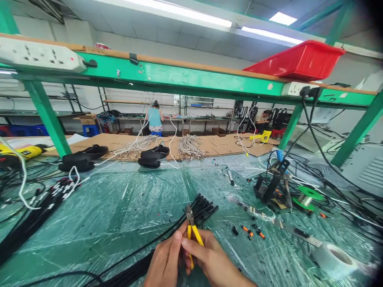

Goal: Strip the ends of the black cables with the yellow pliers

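Yellow-handled cutting pliers (194, 232) are held in my right hand (206, 255), its fingers wrapped round the handles. The jaws point away from me, over a bundle of black cables (203, 208). Right beside it, my left hand (167, 257) is closed, thumb and forefinger pinched near the jaws; what it holds is too hidden to name. More black cables (128, 275) run below my left hand toward the lower left.
Black cables with white ends (38, 215) lie at left. At right are a soldering stand (272, 183), a green spool (306, 198), orange pieces (248, 231), a metal ruler (296, 231) and a tape roll (333, 259). A green shelf beam (185, 77) crosses above. Two people sit far back.
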Demonstrator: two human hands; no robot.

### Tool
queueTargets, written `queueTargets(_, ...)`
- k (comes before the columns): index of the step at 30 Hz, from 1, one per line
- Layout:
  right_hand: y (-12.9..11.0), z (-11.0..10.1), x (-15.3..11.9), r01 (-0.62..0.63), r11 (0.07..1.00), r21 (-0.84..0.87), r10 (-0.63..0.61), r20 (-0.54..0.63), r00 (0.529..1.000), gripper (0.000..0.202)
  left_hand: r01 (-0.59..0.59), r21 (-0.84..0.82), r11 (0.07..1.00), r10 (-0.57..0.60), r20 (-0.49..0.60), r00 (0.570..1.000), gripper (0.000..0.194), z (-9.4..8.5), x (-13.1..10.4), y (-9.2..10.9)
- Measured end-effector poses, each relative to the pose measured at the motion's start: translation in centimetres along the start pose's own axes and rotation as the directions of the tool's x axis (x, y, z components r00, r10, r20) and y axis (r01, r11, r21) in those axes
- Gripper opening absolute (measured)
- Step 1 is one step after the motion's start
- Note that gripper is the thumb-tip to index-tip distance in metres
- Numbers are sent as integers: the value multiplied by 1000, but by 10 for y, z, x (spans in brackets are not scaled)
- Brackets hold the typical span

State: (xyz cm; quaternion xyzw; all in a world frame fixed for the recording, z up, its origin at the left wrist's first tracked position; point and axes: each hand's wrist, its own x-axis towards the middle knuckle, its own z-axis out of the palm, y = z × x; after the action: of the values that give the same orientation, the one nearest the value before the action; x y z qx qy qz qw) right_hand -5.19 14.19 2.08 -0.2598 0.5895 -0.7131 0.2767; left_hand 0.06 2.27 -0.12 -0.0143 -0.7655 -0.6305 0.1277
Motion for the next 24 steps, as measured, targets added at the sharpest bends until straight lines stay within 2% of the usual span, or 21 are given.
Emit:
queueTargets(4,-5,-15,6,-1,994,-107,-4,-44,999,41,131,-105,986,-140,-77,987,66,-2,3,0)
queueTargets(6,-4,-29,12,-13,982,-187,-9,-116,993,38,183,-204,962,-198,-53,979,68,-4,6,1)
queueTargets(9,-1,-49,21,-39,952,-304,-21,-193,981,35,194,-300,934,-212,-27,977,58,-7,9,3)
queueTargets(11,0,-56,22,-49,916,-399,-36,-202,979,32,181,-302,936,-207,-54,977,47,-10,10,6)
queueTargets(13,1,-55,20,-39,857,-514,-68,-188,980,26,158,-254,954,-187,-95,978,40,-14,11,9)
queueTargets(17,8,-39,11,12,696,-717,-154,-134,979,12,80,-119,990,-100,-175,980,37,-21,12,15)
queueTargets(20,19,-28,10,40,612,-790,-165,-78,983,7,35,-49,998,-45,-218,975,39,-26,13,16)
queueTargets(24,30,-23,14,53,529,-847,-164,-41,986,12,-22,30,999,29,-267,963,40,-30,14,14)
